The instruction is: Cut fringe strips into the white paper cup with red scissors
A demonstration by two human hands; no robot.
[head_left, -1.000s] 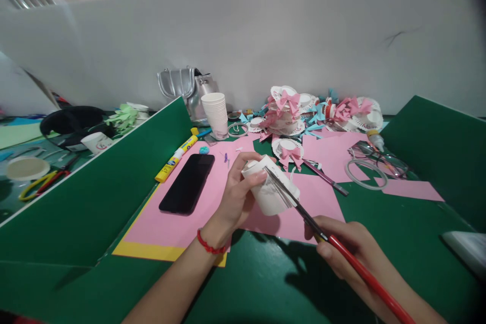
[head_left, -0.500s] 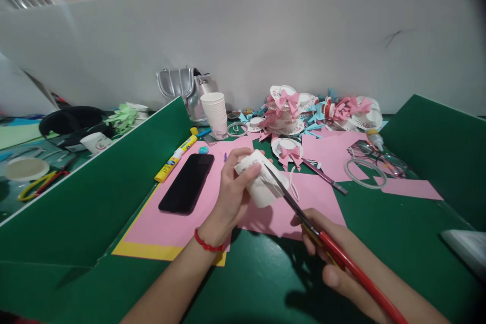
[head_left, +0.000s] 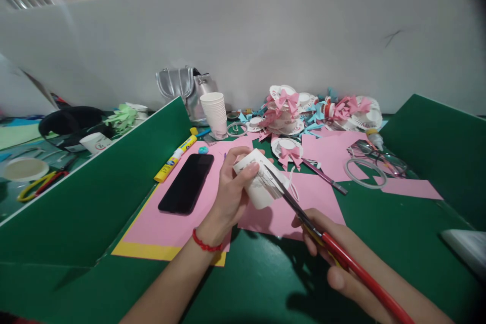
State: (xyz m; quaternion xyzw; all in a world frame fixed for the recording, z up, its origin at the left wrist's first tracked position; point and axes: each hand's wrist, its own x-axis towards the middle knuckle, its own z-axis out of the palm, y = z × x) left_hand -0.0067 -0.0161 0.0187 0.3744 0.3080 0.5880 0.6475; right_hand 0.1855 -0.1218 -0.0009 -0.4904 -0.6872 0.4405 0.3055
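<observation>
1. The left hand (head_left: 232, 190) pinches a white paper cup (head_left: 261, 196) between thumb and fingers, above pink paper (head_left: 322, 205), mid-scene.
2. The right hand (head_left: 334, 250), near right, grips red-handled scissors (head_left: 293, 204), blades at the cup.
3. A smartphone (head_left: 187, 184) lies left; stacked paper cups (head_left: 214, 116) stand farther.

Green partitions (head_left: 132, 167), pink paper (head_left: 152, 228) and scissors (head_left: 341, 253) show a craft workroom.

The near paper cup (head_left: 261, 191) is white; the scissors (head_left: 297, 207) are dark grey, red and yellow. The counter (head_left: 261, 278) is green, the sheets (head_left: 321, 202) pink, the left phone (head_left: 187, 183) black, the far bag (head_left: 174, 82) silver.
</observation>
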